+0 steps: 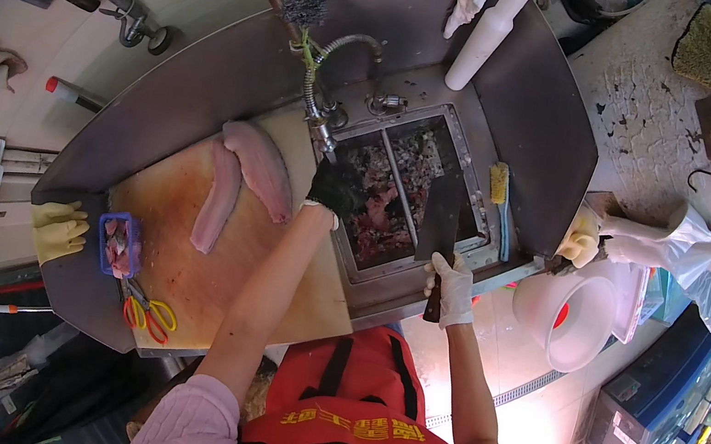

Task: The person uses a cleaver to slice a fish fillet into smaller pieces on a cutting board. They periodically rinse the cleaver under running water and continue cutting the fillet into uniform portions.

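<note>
My right hand point(453, 293), in a white glove, grips the handle of a cleaver point(441, 218). Its broad dark blade stands over the right part of a steel sink basin point(348, 270). In a black glove, my left hand point(335, 189) is at the basin's left edge, just below the spray head point(322, 136) of a hose tap. Its fingers are too dark to make out, so whether it touches the spray head is unclear. Wet fish scraps point(379, 215) lie in the basin under a metal bar. Two skinned fish fillets point(259, 168) point(218, 200) rest on the cutting board point(289, 288).
Scissors point(149, 315) lie at the board's near left corner, beside a blue basket point(138, 250) of fish pieces. A yellow glove point(57, 231) hangs over the left rim. Right of the basin are a brush point(502, 210) and, behind, a white cylinder point(492, 31). A white bucket point(572, 326) stands right.
</note>
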A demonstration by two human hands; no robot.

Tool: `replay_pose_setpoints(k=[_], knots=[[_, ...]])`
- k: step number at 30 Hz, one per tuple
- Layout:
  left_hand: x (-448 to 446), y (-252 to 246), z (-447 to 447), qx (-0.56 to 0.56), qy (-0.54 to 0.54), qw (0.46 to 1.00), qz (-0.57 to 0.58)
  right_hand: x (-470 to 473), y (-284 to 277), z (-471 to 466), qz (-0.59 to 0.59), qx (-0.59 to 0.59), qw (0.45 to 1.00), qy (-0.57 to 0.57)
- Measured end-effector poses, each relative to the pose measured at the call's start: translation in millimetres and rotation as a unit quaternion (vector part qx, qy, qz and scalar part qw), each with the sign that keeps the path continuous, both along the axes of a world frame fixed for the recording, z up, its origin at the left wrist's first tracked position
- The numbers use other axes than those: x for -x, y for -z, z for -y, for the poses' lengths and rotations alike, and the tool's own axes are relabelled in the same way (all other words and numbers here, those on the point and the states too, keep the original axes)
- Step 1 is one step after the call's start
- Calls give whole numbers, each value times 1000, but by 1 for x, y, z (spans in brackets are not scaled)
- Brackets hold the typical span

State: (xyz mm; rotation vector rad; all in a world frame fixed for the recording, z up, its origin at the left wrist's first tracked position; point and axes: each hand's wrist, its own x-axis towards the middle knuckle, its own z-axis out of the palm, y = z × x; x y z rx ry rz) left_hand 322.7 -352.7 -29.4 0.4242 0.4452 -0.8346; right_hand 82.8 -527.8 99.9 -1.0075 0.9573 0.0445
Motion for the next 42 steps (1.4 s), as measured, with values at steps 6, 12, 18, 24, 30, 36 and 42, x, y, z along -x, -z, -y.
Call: replay_pose_setpoints(k=[6, 12, 18, 24, 30, 36, 42], knots=[[16, 24, 74, -242, 20, 966, 86, 10, 7, 16, -15, 16, 999, 24], [-23, 135, 102, 234, 143, 957, 95, 7, -10, 26, -10, 48, 999, 7], [-69, 176, 108, -280, 42, 868, 409, -6, -5, 35, -15, 32, 996, -78], [-82, 33, 203, -690, 308, 373, 538, -2, -8, 57, -74, 79, 993, -46], [-92, 102, 185, -657, 37, 565, 499, -14, -6, 58, -40, 64, 989, -124], [-3, -1, 166, -578, 149, 673, 437, -13, 18, 75, -41, 76, 993, -75], [99, -12, 33, -619, 94, 599, 499, -24, 39, 62, -106, 116, 978, -140]])
